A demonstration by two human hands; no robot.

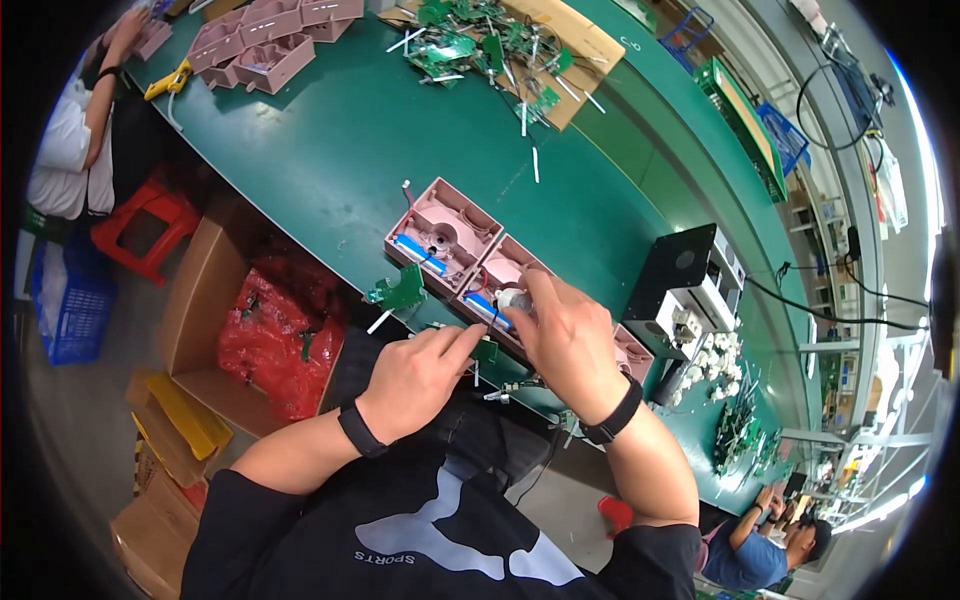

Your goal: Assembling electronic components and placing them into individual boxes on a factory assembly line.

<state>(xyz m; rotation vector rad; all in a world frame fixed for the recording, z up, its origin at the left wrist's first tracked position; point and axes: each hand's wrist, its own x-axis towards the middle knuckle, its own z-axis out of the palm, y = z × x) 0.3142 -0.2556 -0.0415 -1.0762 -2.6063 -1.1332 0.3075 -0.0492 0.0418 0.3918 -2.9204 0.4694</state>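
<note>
Three pink plastic housings stand in a row along the near edge of the green table. The left housing (468, 212) has a blue battery (420, 255) inside its near wall. Over the middle housing (506, 262), my right hand (572, 338) pinches a small grey-white rounded part (514, 299), mostly hidden by the fingers. A second blue battery (488, 309) lies beside it. My left hand (414, 376) is closed at that housing's near edge, fingertips by a dark wire; what they grip is hidden. A green circuit board (486, 351) hangs there. Another circuit board (401, 289) hangs from the left housing.
Circuit boards (470, 45) lie heaped on cardboard at the far side. Stacked pink housings (270, 62) and a yellow glue gun (168, 80) are far left. A black-and-white device (680, 275) and white parts (712, 368) stand right. Below left is a carton (200, 290). Other people sit at both ends.
</note>
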